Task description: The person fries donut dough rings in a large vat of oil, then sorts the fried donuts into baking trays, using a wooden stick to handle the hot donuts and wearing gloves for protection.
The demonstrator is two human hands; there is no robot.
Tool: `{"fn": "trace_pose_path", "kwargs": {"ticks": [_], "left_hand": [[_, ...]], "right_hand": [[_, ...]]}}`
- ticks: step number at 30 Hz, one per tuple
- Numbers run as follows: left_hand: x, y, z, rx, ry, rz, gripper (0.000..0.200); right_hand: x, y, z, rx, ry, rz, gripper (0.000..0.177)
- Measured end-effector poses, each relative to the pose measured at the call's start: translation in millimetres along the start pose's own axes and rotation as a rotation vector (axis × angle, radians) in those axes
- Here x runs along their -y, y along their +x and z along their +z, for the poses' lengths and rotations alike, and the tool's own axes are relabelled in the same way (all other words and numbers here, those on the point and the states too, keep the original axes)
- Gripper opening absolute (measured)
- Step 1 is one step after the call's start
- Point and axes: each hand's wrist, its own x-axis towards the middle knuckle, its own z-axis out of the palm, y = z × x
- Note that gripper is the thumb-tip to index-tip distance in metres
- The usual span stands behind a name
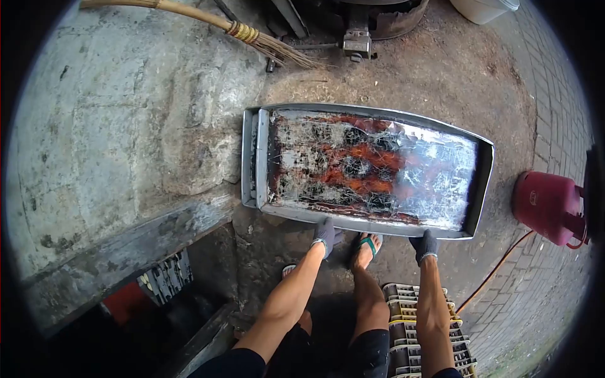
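A long rectangular metal tray spans the middle of the head view, its bottom scratched, blackened and stained reddish brown, with a shiny bare part at the right. At its left end a second metal rim shows, perhaps another tray nested with it. My left hand, in a grey knit glove, is closed on the near edge left of the middle. Further right along the same edge, my right hand grips close to the corner, gloved alike. The fingers beneath the tray are hidden.
A twig broom lies at the upper left by a metal stand. A dark red gas cylinder with an orange hose is on the right. Plastic crates stand by my legs, and a concrete ledge fills the left.
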Motion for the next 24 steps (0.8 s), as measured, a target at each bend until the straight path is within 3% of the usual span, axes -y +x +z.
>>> {"fn": "trace_pose_path", "kwargs": {"ticks": [1,2,3,5,7,8,9,11,12,13,14,15,16,17,18,19,20,22,24], "left_hand": [[7,7,2,-0.040,0.085,0.031,0.055],[10,17,5,-0.088,-0.013,-0.015,0.048],[39,66,-19,0.007,0.170,0.112,0.045],[52,94,-25,0.101,0.346,0.258,0.042],[33,47,5,-0.129,-0.320,0.108,0.037],[33,53,-4,-0.124,-0.321,0.115,0.037],[19,39,-7,-0.211,-0.176,0.135,0.045],[-30,-2,-14,-0.630,0.295,0.371,0.067],[-56,-20,-19,-0.794,0.448,0.555,0.079],[-81,-27,-19,-1.088,0.794,0.864,0.075],[-107,-6,-40,-1.086,0.921,0.999,0.081],[-132,20,-53,-1.151,1.062,0.965,0.071],[-150,36,-65,-1.215,1.205,0.930,0.062],[-168,28,-68,-1.216,1.208,0.929,0.062],[-187,10,-65,-1.057,1.244,0.736,0.049],[-200,4,-67,-0.894,1.264,0.544,0.037],[-206,13,-76,-0.896,1.266,0.535,0.037],[-201,30,-93,-0.885,1.349,0.670,0.021],[-206,52,-97,-0.934,1.348,0.567,0.024]], "right_hand": [[2,-5,-3,-0.050,0.032,-0.052,0.039],[9,-6,-3,-0.062,-0.053,-0.002,0.037],[9,-7,-3,-0.049,-0.086,0.052,0.038],[6,9,-10,-0.015,-0.119,0.098,0.038],[-6,51,-51,0.118,-0.383,0.021,0.038],[-5,65,-70,0.162,-0.468,-0.010,0.039],[0,78,-85,0.305,-1.079,-0.192,0.039],[54,-58,21,-0.018,-1.509,-0.054,0.039],[62,-84,50,0.049,-1.413,-0.401,0.040],[70,-110,78,0.127,-1.340,-0.742,0.046],[72,-121,105,0.180,-1.388,-1.001,0.056],[68,-96,118,0.197,-1.663,-1.210,0.072],[61,-76,135,0.277,-1.612,-1.211,0.082],[52,-57,148,0.229,-1.663,-1.171,0.088],[46,-59,161,0.236,-1.664,-1.173,0.088],[36,-66,177,0.149,-1.764,-1.039,0.090],[27,-66,186,0.060,-1.859,-0.894,0.091],[11,-44,186,0.049,-1.837,-0.946,0.093],[3,-32,188,-0.017,-1.815,-0.976,0.093]]}}
